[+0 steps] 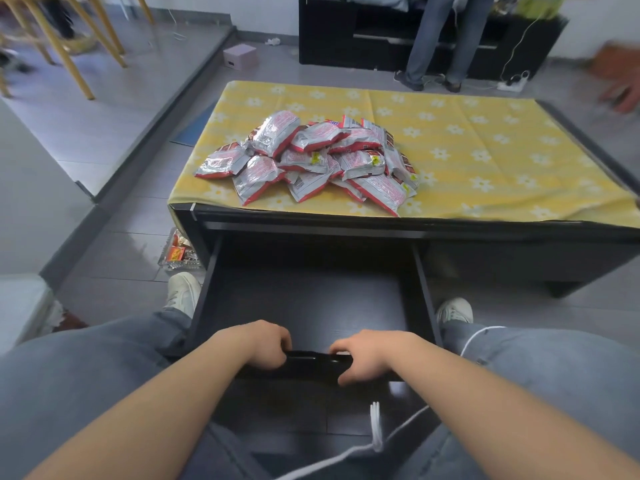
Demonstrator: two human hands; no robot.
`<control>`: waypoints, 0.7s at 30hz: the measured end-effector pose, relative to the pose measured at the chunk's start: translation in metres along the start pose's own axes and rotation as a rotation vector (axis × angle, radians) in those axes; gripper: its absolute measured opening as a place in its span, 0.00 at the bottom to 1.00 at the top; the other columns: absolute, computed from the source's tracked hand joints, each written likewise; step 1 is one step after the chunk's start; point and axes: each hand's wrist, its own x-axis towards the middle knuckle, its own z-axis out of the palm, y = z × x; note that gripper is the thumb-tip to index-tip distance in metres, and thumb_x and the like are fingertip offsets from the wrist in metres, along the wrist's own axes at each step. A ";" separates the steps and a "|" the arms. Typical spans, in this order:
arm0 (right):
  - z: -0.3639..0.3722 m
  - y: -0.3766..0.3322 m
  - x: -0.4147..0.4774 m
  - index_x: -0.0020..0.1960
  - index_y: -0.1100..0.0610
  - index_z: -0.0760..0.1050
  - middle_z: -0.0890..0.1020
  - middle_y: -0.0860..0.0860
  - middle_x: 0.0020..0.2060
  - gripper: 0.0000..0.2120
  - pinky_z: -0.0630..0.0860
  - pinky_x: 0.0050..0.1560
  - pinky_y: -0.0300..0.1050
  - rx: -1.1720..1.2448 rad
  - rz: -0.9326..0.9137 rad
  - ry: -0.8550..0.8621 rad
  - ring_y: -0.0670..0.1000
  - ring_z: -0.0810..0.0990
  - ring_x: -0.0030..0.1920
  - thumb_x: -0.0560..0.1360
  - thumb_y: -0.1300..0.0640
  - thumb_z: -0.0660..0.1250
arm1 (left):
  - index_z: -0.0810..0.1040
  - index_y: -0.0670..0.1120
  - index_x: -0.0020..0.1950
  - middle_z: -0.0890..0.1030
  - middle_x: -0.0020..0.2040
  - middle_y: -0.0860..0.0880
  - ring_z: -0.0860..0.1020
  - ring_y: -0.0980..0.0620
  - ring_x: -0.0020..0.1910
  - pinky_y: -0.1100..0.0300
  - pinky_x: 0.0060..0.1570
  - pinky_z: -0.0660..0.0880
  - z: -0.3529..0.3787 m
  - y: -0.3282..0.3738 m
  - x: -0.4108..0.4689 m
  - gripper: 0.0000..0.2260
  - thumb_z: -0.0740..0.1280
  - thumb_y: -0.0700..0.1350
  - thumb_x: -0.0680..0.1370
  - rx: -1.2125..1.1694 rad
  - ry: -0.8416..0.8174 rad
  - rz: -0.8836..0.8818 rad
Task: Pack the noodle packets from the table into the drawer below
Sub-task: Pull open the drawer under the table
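Note:
Several silver-and-red noodle packets [308, 157] lie in a loose pile on the yellow flowered cloth [485, 150] covering the low black table. Below the table's front edge the black drawer [311, 296] stands pulled out, its inside dark with nothing in it. My left hand [261, 344] and my right hand [367, 355] both grip the drawer's front panel, fingers curled over its top edge. My knees sit on either side of the drawer.
A clear tray of small red packets [178, 252] sits on the floor left of the table. Another person stands at a black cabinet [363, 36] behind the table, and someone's blurred hand [620, 77] shows at the right edge. Wooden chair legs [69, 46] stand far left.

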 end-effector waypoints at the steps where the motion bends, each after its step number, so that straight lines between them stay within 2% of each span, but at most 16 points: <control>1: 0.001 -0.001 -0.001 0.75 0.36 0.66 0.77 0.51 0.69 0.33 0.75 0.63 0.54 -0.008 0.003 -0.013 0.56 0.77 0.66 0.73 0.35 0.69 | 0.79 0.61 0.61 0.78 0.60 0.55 0.78 0.51 0.58 0.54 0.61 0.77 0.001 0.001 0.000 0.18 0.62 0.50 0.74 0.011 -0.013 0.001; 7: 0.006 -0.005 -0.008 0.77 0.36 0.64 0.77 0.51 0.69 0.35 0.72 0.57 0.52 -0.028 0.002 -0.077 0.56 0.76 0.67 0.72 0.34 0.71 | 0.79 0.59 0.65 0.76 0.62 0.55 0.74 0.52 0.55 0.59 0.53 0.70 0.003 0.009 -0.005 0.17 0.63 0.46 0.78 0.071 -0.096 0.010; 12: 0.009 -0.004 -0.012 0.77 0.35 0.62 0.76 0.50 0.71 0.37 0.74 0.61 0.53 -0.034 0.017 -0.106 0.57 0.75 0.67 0.71 0.33 0.71 | 0.79 0.58 0.66 0.75 0.59 0.56 0.75 0.53 0.54 0.60 0.51 0.71 0.004 0.015 -0.008 0.19 0.64 0.45 0.76 0.117 -0.120 0.023; 16: 0.011 -0.005 -0.011 0.77 0.36 0.63 0.77 0.49 0.69 0.37 0.71 0.56 0.51 -0.004 0.015 -0.143 0.54 0.76 0.60 0.71 0.34 0.72 | 0.78 0.57 0.68 0.74 0.60 0.55 0.74 0.51 0.55 0.59 0.52 0.71 0.003 0.017 -0.008 0.22 0.65 0.42 0.75 0.139 -0.171 0.014; 18: 0.012 -0.005 -0.009 0.77 0.36 0.63 0.77 0.49 0.70 0.38 0.71 0.58 0.52 0.001 0.012 -0.151 0.55 0.75 0.66 0.70 0.34 0.73 | 0.78 0.56 0.68 0.76 0.64 0.53 0.74 0.51 0.57 0.58 0.53 0.72 0.003 0.017 -0.008 0.22 0.66 0.41 0.75 0.150 -0.190 0.018; 21: 0.014 -0.004 -0.007 0.77 0.35 0.63 0.76 0.49 0.71 0.38 0.72 0.62 0.54 -0.009 0.013 -0.146 0.56 0.75 0.69 0.70 0.33 0.72 | 0.79 0.56 0.65 0.77 0.62 0.54 0.77 0.51 0.58 0.57 0.54 0.75 0.002 0.015 -0.007 0.22 0.66 0.41 0.73 0.119 -0.183 0.015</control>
